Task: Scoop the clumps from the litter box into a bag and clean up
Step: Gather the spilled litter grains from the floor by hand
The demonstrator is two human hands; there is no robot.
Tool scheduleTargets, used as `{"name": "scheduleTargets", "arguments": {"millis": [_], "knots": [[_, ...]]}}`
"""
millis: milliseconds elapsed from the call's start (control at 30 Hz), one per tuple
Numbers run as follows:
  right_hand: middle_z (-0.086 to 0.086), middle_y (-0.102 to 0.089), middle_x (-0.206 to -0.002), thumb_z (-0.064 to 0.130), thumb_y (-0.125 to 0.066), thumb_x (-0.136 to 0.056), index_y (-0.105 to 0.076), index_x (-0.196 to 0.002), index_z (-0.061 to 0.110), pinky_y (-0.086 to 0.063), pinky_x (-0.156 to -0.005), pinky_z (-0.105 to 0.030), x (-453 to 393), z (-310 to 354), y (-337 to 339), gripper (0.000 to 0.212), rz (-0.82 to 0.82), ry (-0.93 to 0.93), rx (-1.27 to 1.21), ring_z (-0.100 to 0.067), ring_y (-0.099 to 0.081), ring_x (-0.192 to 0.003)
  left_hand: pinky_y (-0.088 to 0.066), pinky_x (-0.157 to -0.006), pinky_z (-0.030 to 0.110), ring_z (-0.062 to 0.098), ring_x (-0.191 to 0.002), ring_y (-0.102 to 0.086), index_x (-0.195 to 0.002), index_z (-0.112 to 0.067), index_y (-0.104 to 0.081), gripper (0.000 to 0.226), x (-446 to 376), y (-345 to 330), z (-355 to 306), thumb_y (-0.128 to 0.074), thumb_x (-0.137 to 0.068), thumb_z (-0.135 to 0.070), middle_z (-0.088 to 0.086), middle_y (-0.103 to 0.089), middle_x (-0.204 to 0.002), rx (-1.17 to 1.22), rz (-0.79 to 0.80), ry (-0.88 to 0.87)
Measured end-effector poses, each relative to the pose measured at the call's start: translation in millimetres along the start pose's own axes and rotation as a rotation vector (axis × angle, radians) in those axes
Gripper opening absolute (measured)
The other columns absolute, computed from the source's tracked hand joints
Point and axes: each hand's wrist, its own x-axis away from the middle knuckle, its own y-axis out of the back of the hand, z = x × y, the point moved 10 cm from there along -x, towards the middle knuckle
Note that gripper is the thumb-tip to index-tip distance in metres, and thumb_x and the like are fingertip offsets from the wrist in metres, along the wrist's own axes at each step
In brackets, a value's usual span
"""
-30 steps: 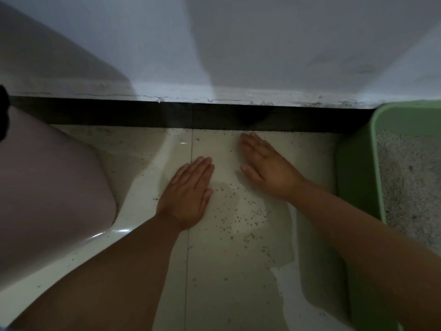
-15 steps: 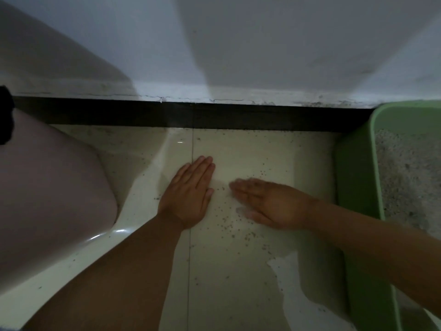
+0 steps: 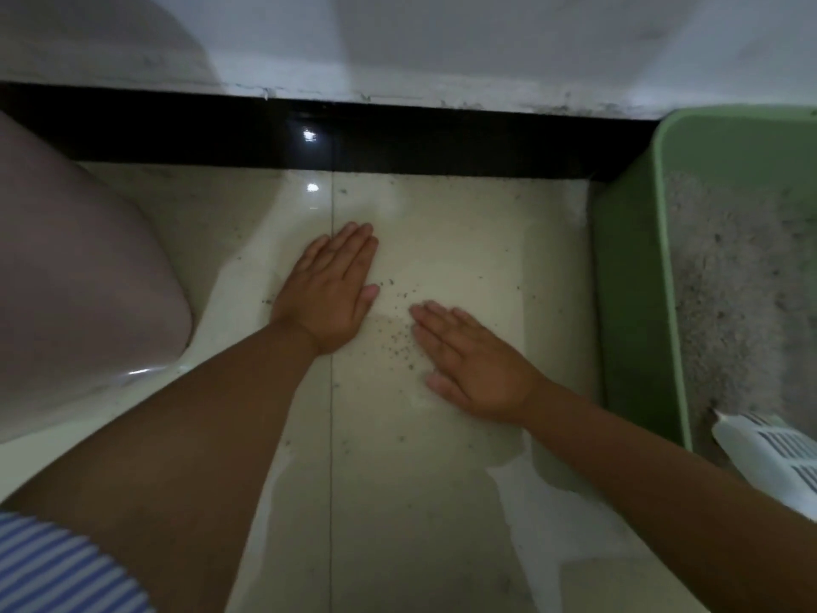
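The left hand and the right hand are lying flat, fingers straight, on the tiled floor, with scattered litter grains lying between them. A green litter box is standing at the right, with a white slotted scoop resting in it.

The person is wearing a short sleeve in blue and white stripes, showing on the left arm only. Both forearms and hands are showing bare, without rings or watch.
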Motion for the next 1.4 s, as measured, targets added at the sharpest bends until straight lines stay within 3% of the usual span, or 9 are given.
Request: {"name": "scheduleTargets", "arguments": {"millis": [100,200,400,467,567,800,900,1100,1400], "knots": [[-0.022,-0.05,-0.135,0.042,-0.007,-0.099,-0.035,-0.131,0.0,-0.004,-0.113,-0.02,31,13,6,0.06,-0.056,-0.019,-0.114,-0.028,-0.044,-0.128,0.015,-0.11,0.025,0.015,-0.145,0.007,-0.149,-0.011,0.002,0.093,2,-5,-3,0.019,-0.067,-0.052,0.004,0.007,-0.158,-0.058,0.079,-0.029],[-0.015,-0.035,-0.145,0.048,-0.015,-0.096,-0.036,-0.137,-0.002,-0.001,-0.111,-0.008,48,-12,44,0.068,-0.338,-0.256,-0.334,-0.008,-0.018,-0.136,0.013,-0.112,0.026,0.016,-0.144,0.013,-0.148,-0.01,0.009,0.095,0,-9,-11,0.019,-0.066,-0.057,0.005,0.014,-0.157,-0.108,0.149,-0.082],[-0.006,-0.007,-0.157,0.029,-0.023,-0.099,-0.013,-0.147,0.008,0.001,-0.118,-0.029,58,-106,46,0.053,-0.357,-0.841,-0.405,-0.018,0.0,-0.146,0.013,-0.112,0.025,0.019,-0.146,0.007,-0.149,-0.008,0.002,0.099,17,-25,-70,0.019,-0.064,-0.057,0.009,0.008,-0.157,-0.087,0.185,-0.199],[-0.008,-0.005,-0.158,0.03,-0.022,-0.1,-0.012,-0.147,0.007,0.0,-0.119,-0.032,57,-119,38,0.054,-0.32,-0.919,-0.379,-0.02,0.001,-0.146,0.001,-0.112,0.027,0.028,-0.143,-0.019,-0.146,-0.001,-0.021,0.093,24,-23,-91,0.013,-0.081,-0.058,0.017,-0.018,-0.154,-0.066,0.119,-0.306],[-0.009,-0.002,-0.158,0.042,-0.009,-0.087,-0.009,-0.147,0.007,0.003,-0.117,-0.029,44,-102,26,0.07,-0.203,-0.805,-0.296,-0.02,0.002,-0.146,-0.023,-0.101,0.032,0.036,-0.115,-0.057,-0.122,0.008,-0.056,0.08,40,-20,-104,-0.002,-0.098,-0.046,0.023,-0.057,-0.126,-0.028,0.072,-0.407],[-0.008,-0.007,-0.157,0.054,-0.001,-0.076,-0.012,-0.146,0.007,0.011,-0.106,-0.01,45,-20,15,0.085,-0.149,-0.38,-0.39,-0.002,0.005,-0.135,-0.016,-0.106,0.03,0.043,-0.122,-0.048,-0.128,0.014,-0.046,0.071,47,-5,-54,-0.023,-0.094,-0.045,0.03,-0.048,-0.133,0.0,-0.009,-0.178],[-0.008,-0.01,-0.156,0.04,-0.015,-0.087,-0.015,-0.146,0.007,0.005,-0.112,-0.017,39,-47,34,0.067,-0.285,-0.525,-0.474,-0.009,0.0,-0.143,-0.008,-0.112,0.028,0.038,-0.134,-0.034,-0.138,0.01,-0.034,0.08,52,-5,-30,-0.014,-0.091,-0.053,0.026,-0.035,-0.144,0.01,0.015,-0.066],[-0.009,-0.001,-0.158,0.032,-0.026,-0.1,-0.006,-0.148,0.007,0.005,-0.117,-0.033,24,-124,51,0.057,-0.299,-0.842,-0.286,-0.021,0.003,-0.146,-0.021,-0.101,0.034,0.042,-0.115,-0.055,-0.122,0.012,-0.053,0.077,53,-18,-24,-0.004,-0.099,-0.043,0.028,-0.055,-0.126,-0.091,0.069,-0.035],[-0.008,0.004,-0.157,0.053,-0.002,-0.082,-0.002,-0.147,0.008,0.011,-0.109,-0.019,7,-53,22,0.08,-0.053,-0.482,-0.283,-0.017,0.006,-0.145,-0.007,-0.107,0.023,0.038,-0.116,-0.056,-0.123,0.009,-0.054,0.06,53,-17,-20,-0.033,-0.087,-0.034,0.024,-0.056,-0.127,-0.103,-0.004,-0.019]]}}
